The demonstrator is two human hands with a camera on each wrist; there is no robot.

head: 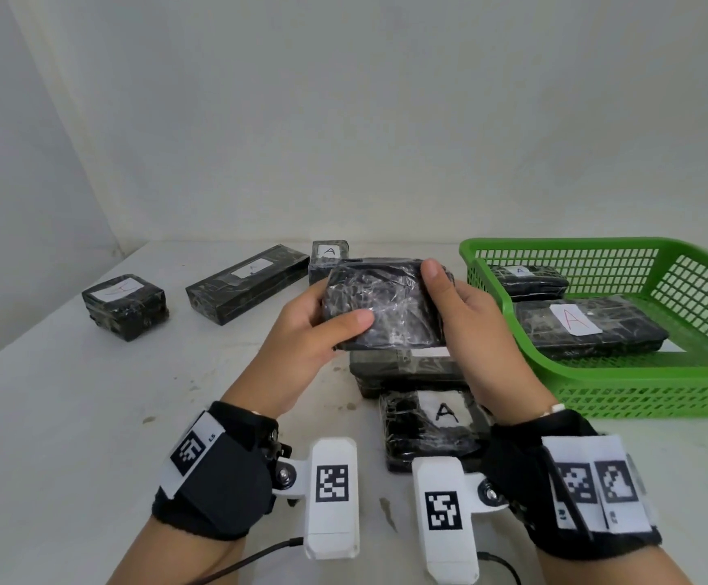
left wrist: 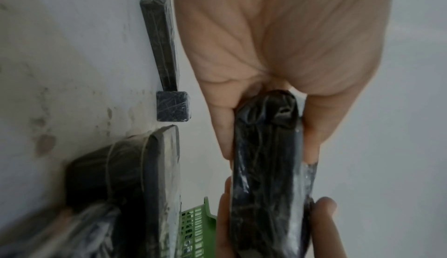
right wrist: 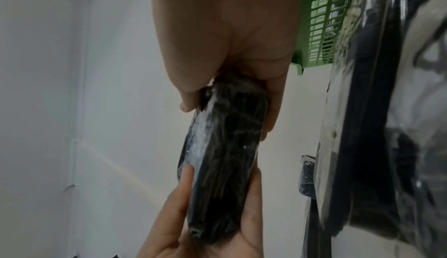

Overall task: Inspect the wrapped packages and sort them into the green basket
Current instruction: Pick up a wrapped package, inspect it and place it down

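A flat black package (head: pixel 386 306) wrapped in clear film is held above the table between both hands; no label shows on its upper face. My left hand (head: pixel 314 327) grips its left end, thumb on top. My right hand (head: pixel 457 301) grips its right end, thumb at the far corner. The wrist views show the held package (left wrist: pixel 268 166) (right wrist: pixel 225 157) edge-on between the fingers. The green basket (head: pixel 639 386) stands at the right with two wrapped packages inside, one (head: pixel 584 327) labelled A in red, a smaller one (head: pixel 529 278) behind it.
Under my hands lie two more wrapped packages, a flat one (head: pixel 402 369) and one labelled A (head: pixel 428 428). Farther back sit a small cube package (head: pixel 126 306), a long package (head: pixel 246 280) and a small box labelled A (head: pixel 329 253). A wall rises behind the table.
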